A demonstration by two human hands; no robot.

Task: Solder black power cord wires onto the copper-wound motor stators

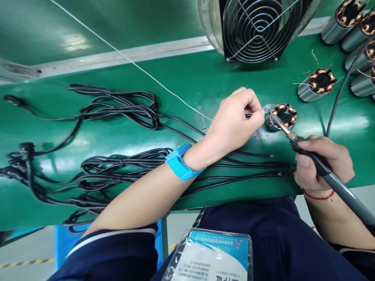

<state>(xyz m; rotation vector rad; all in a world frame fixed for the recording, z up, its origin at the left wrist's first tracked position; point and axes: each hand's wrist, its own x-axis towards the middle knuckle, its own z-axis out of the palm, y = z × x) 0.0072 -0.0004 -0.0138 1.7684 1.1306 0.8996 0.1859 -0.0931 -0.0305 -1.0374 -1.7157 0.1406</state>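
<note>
My left hand (234,117) is closed in a pinch just left of a motor stator (290,110), which stands upright with copper windings facing up. Between its fingers is the end of a black cable (249,115). A thin solder wire (164,86) runs from the upper left into the same hand. My right hand (325,160) is wrapped round a soldering iron (345,191). The iron's tip touches or nearly touches the stator's left rim, by the cable's wire ends; the exact contact is too small to tell. A little smoke seems to hang there.
A fan with a wire grille (259,29) stands at the back. One more stator (316,86) and a group of several stators (340,25) are at the right. Coiled black cables (117,105) cover the left of the green table (181,58). The iron's cord (336,101) hangs at right.
</note>
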